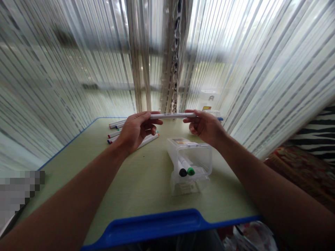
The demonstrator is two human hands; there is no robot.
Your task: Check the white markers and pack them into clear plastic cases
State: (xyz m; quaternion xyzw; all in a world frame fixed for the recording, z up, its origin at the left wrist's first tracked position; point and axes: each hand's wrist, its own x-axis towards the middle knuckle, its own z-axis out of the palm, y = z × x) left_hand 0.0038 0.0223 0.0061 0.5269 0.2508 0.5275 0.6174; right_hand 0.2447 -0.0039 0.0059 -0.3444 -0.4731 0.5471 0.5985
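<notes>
A white marker is stretched level between my two hands, above the far part of the table. My left hand pinches its left end between thumb and fingers. At the other end, the fingers of my right hand are closed on it. Below and nearer to me, a clear plastic box lies on its side with its open end facing me. Inside it rest a black-ended marker and a green-ended marker. Several white markers with coloured ends lie beside and partly behind my left hand.
The pale green table has a blue rim with a tray recess at the front. Another clear container stands at the back right, before string curtains. A plastic bag is below the table's right front edge.
</notes>
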